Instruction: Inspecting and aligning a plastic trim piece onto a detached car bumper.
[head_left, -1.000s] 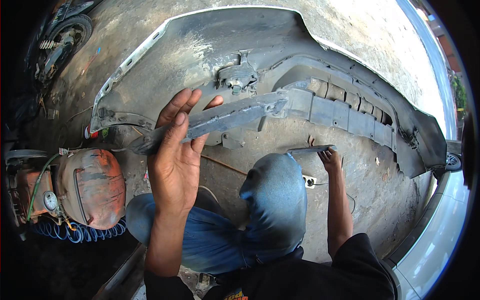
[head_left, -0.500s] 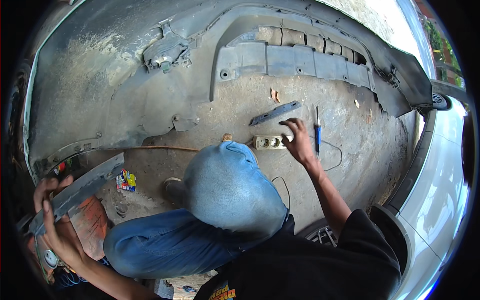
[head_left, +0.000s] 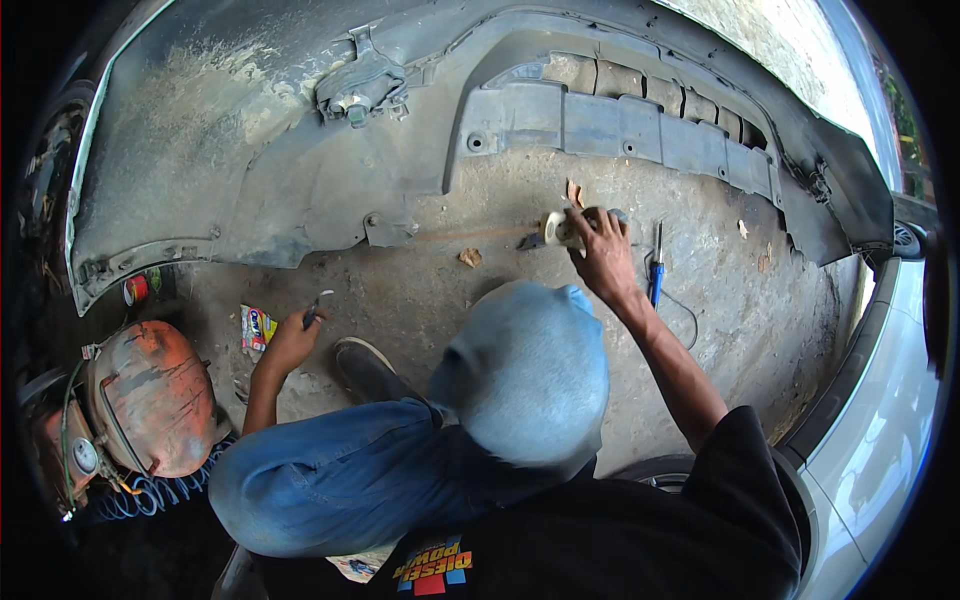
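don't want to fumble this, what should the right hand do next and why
Probably ease the pale socket block aside: the right hand grips it across the dark strip, hiding the strip's middle from this view, while the left hand holds a small dark-handled tool.

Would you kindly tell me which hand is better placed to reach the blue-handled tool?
Probably the right hand: it is close to the blue-handled tool, though apparently gripping a pale block. The left hand is much farther away and holds a small dark object.
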